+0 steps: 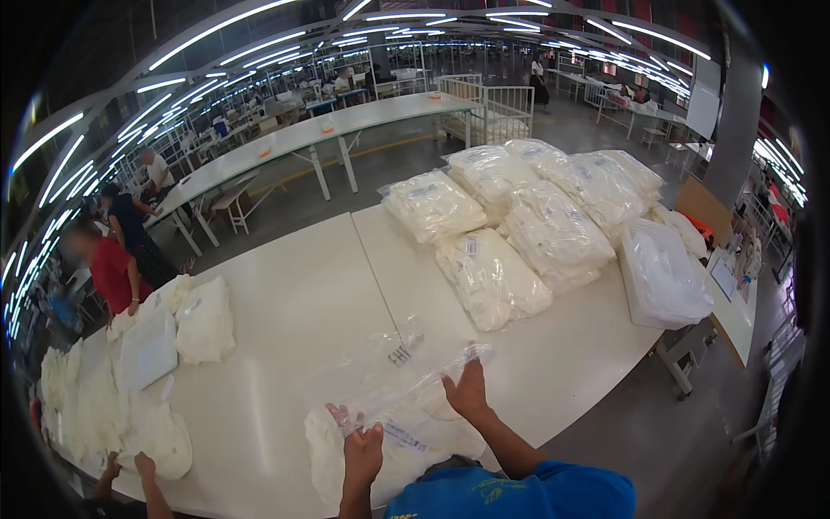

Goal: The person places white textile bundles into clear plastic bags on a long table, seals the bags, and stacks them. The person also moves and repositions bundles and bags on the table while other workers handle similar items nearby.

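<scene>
In front of me on the white table point(272, 311) lies a stack of folded cream-coloured cloth point(327, 460). A clear plastic bag point(382, 363) bearing dark print stretches over its far side. My left hand point(363, 447) has the film between thumb and fingers, and its fingertips show through the plastic. The film's right part is pinched in my right hand point(468, 392), close above the table. A printed label point(405, 436) shows on the stack between my hands. Whether the cloth is inside the bag is hard to tell.
Several bagged cloth bundles point(493, 279) are piled at the far right, beside a white plastic bin point(664, 279). At left, another person's hands point(130, 462) touch cream cloth point(159, 441). A person in red point(117, 276) stands across the table near a white tray point(149, 350).
</scene>
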A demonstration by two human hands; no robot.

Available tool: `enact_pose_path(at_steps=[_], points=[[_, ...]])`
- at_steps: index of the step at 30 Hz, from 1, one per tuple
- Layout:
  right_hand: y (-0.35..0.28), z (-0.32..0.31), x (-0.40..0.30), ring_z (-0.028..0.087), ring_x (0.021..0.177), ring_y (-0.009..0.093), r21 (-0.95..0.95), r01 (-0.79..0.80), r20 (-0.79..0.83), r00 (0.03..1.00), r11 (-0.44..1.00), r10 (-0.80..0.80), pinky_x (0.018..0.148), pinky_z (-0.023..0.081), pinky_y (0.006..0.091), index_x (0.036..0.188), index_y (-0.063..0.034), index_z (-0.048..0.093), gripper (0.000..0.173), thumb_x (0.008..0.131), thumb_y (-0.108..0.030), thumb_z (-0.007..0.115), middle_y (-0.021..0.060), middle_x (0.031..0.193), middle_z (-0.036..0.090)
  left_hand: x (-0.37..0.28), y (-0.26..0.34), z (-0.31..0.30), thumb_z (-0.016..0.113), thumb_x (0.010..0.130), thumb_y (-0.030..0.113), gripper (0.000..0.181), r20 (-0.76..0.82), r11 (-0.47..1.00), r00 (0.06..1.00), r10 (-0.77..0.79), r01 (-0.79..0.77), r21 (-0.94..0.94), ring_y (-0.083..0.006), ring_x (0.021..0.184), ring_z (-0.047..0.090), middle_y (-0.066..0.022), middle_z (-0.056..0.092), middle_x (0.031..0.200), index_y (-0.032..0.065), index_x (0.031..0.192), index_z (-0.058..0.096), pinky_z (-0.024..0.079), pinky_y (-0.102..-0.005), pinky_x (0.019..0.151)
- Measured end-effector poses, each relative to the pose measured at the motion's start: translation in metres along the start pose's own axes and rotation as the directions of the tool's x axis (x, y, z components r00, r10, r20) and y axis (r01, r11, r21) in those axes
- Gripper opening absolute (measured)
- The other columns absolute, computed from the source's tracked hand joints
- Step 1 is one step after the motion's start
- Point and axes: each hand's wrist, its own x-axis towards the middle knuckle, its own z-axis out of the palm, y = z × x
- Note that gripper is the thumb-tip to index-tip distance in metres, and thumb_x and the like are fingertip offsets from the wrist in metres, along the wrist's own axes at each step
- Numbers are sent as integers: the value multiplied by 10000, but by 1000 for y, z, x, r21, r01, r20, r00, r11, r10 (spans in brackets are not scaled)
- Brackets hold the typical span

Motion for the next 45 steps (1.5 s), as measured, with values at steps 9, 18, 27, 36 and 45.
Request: enact_pose_path(at_steps=[9,18,27,36,45], points=[[-1,-67,3,616,1130,397,-425,-178,333,881,888,337,950,482,469,1493,103,219,909,945,-587,442,293,1318,557,-33,23,-33,534,897,-44,1006,309,932,910,-278,333,-143,-335,1292,505,-221,38,1622,133,1525,-232,612,-375,800],[-33,32,107,643,531,193,307,-522,540,784,796,306,457,498,296,1568,-124,-41,1000,930,-601,564,157,869,690,85,-41,-100,625,917,293,726,-174,463,982,-68,185,867,-434,1050,617,-282,571,1225,-46,1461,284,497,-519,872],[10,130,125,409,1365,347,162,107,393,905,981,-164,1072,401,373,1577,-151,155,628,1047,-318,450,200,1621,115,172,-150,-145,551,964,414,719,-305,758,949,-82,258,599,-290,909,682,-155,715,961,-4,1487,287,516,-420,835],[114,124,104,436,1334,242,361,46,649,705,932,-286,1092,374,313,1563,-86,131,610,1050,-262,413,142,1507,359,152,-198,-154,547,956,418,453,-45,904,968,-247,246,350,-324,925,687,-204,718,953,-1,1030,704,509,-422,819],[97,134,92,521,1234,262,89,591,490,675,802,-552,1067,410,358,1450,-33,422,468,995,-112,499,140,1499,424,140,-220,-149,566,998,336,385,-74,939,972,-224,195,-285,-173,971,622,-89,687,1071,-3,1166,636,494,-319,859]])
